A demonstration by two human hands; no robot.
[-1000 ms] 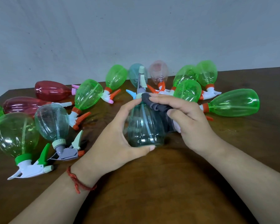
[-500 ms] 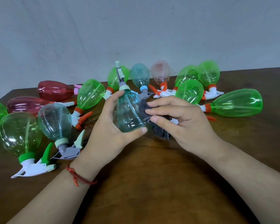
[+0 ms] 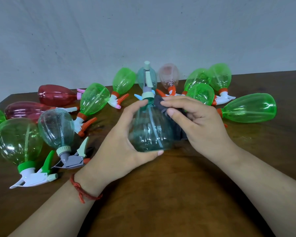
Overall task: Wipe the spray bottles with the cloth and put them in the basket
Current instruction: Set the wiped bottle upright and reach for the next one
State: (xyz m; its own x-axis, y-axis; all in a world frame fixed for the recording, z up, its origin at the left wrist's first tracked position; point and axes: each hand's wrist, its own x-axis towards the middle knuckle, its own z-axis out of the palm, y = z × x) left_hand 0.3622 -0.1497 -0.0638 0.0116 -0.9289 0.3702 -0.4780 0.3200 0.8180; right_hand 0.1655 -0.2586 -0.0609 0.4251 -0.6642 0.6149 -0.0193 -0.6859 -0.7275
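A teal see-through spray bottle (image 3: 149,130) with a pale green and grey trigger head stands above the middle of the table. My left hand (image 3: 121,142) grips its body from the left, thumb under the base. My right hand (image 3: 196,122) holds a dark grey cloth (image 3: 161,103) and presses it against the bottle's right shoulder near the neck. Much of the cloth is hidden behind my right hand. No basket is in view.
Several spray bottles lie on the brown wooden table (image 3: 161,194): green ones (image 3: 248,108) at the right and back, red ones (image 3: 56,94) at the back left, a teal one (image 3: 56,127) and a green one (image 3: 19,141) at the left. A grey wall stands behind.
The held bottle swung left and up, then came back toward the middle and more upright. My right hand slid the cloth from the bottle's side up to its shoulder.
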